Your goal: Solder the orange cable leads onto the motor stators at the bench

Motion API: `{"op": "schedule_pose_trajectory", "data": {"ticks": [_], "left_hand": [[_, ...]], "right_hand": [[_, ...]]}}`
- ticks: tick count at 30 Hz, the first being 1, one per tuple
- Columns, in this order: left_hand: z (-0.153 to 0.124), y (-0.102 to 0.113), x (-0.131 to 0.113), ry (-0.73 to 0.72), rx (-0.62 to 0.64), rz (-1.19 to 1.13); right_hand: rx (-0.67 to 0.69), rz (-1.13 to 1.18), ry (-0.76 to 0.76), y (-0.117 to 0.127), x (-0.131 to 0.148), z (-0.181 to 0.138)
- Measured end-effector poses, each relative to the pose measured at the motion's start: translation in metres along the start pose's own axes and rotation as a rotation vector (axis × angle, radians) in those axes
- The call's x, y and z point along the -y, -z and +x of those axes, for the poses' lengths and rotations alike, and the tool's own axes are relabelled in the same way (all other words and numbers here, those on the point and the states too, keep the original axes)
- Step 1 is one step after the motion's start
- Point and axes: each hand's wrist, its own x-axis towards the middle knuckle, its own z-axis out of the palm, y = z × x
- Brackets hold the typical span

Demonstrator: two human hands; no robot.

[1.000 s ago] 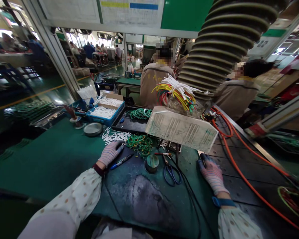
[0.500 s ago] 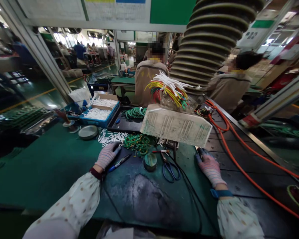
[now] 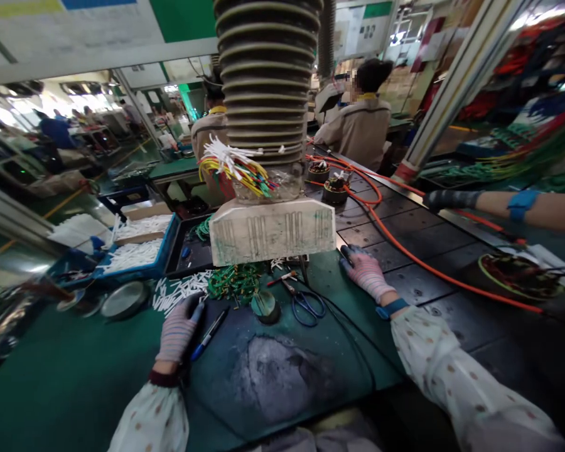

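In the head view my left hand (image 3: 177, 331), in a striped glove, rests on the green mat with its fingers stretched out and nothing in it. Its fingertips touch or nearly touch a heap of white sleeves (image 3: 181, 290), and a blue marker (image 3: 209, 334) lies just right of it. My right hand (image 3: 365, 271), gloved alike, lies with fingers extended at the border of the mat and the dark plate track; I see nothing held. Between the hands are green wire pieces (image 3: 235, 284), a round tin (image 3: 265, 306) and scissors (image 3: 307, 307).
A pale hood (image 3: 273, 232) on a ribbed duct (image 3: 268, 81) hangs over the mat. Blue bins (image 3: 162, 251) of white sleeves stand left, beside a metal dish (image 3: 123, 300). Orange cables (image 3: 419, 267) cross the track. A co-worker's gloved hand (image 3: 452, 199) reaches in from the right.
My view has swung right, so the bench appears further left. A co-worker's arm and more wound coil parts have come into view at right. Both my hands stay resting on the bench.
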Motion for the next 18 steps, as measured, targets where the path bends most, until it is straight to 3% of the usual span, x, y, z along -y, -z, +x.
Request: {"op": "schedule_pose_trajectory", "data": {"ticks": [18], "left_hand": [[0.0020,0.0026,-0.0039,0.010,0.002,-0.007]], "right_hand": [[0.021,0.011,-0.001,0.0060,0.0028,-0.0005]]}}
